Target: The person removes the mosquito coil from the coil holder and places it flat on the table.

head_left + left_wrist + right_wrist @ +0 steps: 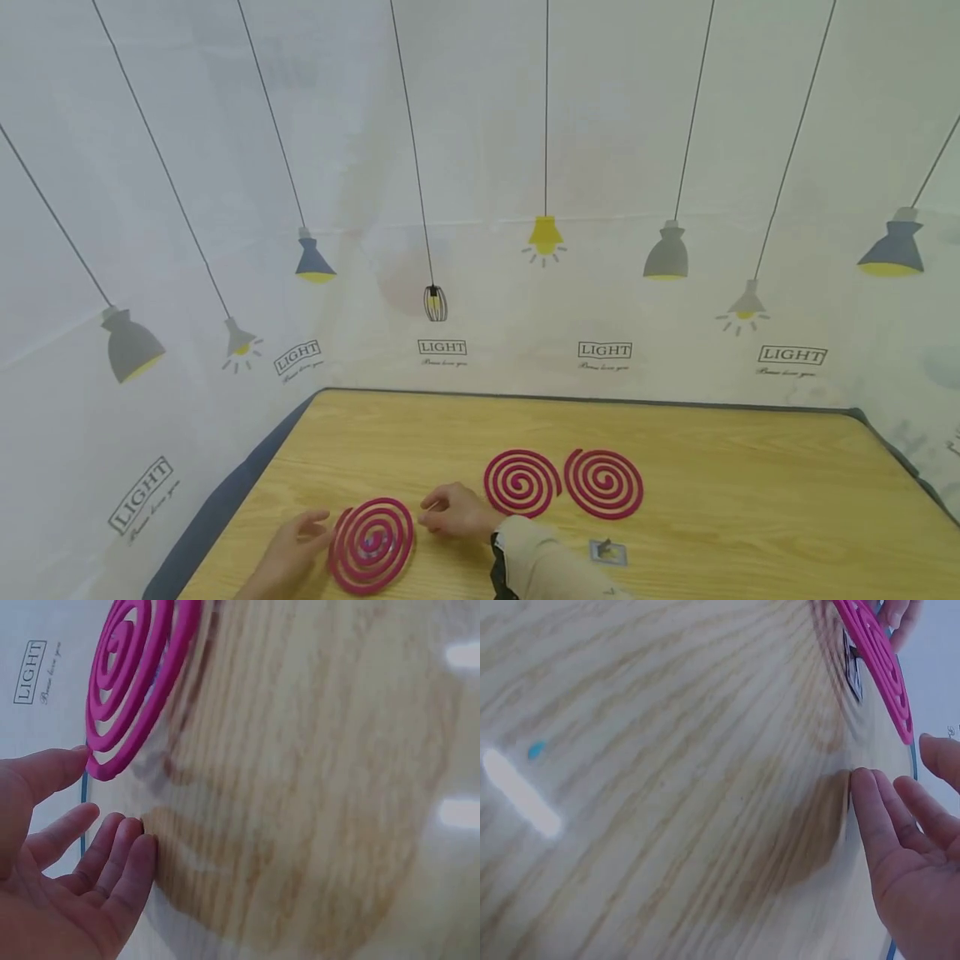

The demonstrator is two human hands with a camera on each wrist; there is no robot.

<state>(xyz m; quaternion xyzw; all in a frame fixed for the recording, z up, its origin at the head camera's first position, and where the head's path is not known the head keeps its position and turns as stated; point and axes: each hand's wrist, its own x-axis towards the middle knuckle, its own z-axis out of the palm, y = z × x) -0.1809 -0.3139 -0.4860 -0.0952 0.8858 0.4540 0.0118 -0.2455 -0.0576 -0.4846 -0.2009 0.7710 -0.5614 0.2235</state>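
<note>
– Magenta coil [881, 671], left part of the worktop [712, 467], raised on a metal stand [853, 671], right?

– Looks so, stand seems to be what keeps it off the wood

– Fingers?

– Left hand [291, 550]: loosely spread, thumb looks to touch the rim, no pinch. Right hand [457, 512]: nearly straight, just beside the coil, gap showing. Probably flanking it in case it tips

– Middle coil [519, 483], right coil [604, 481]?

– Flat, side by side, likely parked for elbow room; second stand [609, 552] nearer the camera

– Surface, room?

– Glossy wood grain, glare streaks, dark edging; pale curtain [487, 167] printed with hanging lamps and LIGHT
</note>
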